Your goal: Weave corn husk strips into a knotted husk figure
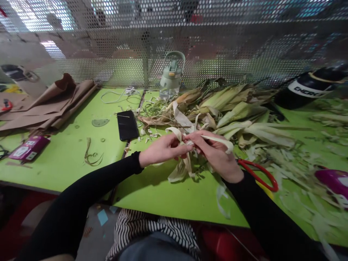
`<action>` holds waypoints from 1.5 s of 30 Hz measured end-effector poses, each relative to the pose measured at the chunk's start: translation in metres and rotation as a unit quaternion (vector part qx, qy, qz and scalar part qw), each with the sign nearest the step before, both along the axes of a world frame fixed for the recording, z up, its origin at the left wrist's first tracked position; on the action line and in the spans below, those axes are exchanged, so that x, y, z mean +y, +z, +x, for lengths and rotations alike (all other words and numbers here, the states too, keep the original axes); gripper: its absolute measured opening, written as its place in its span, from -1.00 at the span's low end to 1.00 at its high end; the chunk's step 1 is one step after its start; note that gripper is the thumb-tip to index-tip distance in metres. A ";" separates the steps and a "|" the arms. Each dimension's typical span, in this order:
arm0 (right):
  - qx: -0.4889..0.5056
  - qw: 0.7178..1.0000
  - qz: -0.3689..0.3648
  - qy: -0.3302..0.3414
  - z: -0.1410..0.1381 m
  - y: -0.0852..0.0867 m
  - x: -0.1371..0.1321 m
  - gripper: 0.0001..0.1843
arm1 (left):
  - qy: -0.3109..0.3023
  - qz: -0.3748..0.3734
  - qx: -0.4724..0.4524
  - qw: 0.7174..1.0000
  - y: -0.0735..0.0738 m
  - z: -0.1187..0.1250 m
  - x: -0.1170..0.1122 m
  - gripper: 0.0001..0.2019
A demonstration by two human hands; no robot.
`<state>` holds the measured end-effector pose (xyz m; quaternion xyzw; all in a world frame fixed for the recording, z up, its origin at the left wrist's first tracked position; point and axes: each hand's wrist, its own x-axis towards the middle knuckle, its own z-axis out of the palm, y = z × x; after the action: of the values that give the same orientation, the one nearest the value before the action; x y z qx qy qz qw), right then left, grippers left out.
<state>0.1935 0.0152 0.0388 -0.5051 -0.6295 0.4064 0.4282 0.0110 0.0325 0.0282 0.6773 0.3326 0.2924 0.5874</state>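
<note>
Close together above the green table (157, 188), both my hands grip pale strips of corn husk. My left hand (165, 148) is closed, thumb stretched towards the right hand, with a curled husk strip (175, 132) rising from its fingers. Bent fingers of my right hand (213, 152) pinch the same bundle, and a husk strip (221, 140) lies over its back. Below the hands hang loose husk ends (182, 171). Where the strips meet is partly hidden by the fingers. Right behind lies a large pile of corn husks (239, 108), some green, some dry.
Red-handled scissors (262, 174) lie beside my right wrist. A phone (127, 125) rests left of the husks, and a clear green-lidded bottle (171, 78) stands behind. A black bottle (307, 87) is at the right, brown paper (51, 105) at the left. A perforated metal screen (108, 54) borders the back.
</note>
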 end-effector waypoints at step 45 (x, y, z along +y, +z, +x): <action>0.081 0.992 0.021 -0.089 -0.013 -0.025 -0.001 -0.73 | 0.096 -0.077 -0.072 0.990 0.002 -0.002 -0.003 -0.62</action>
<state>0.1804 0.0140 0.0134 -0.5157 -0.5535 0.3931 0.5228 0.0092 0.0299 0.0299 0.5724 0.3747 0.3689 0.6292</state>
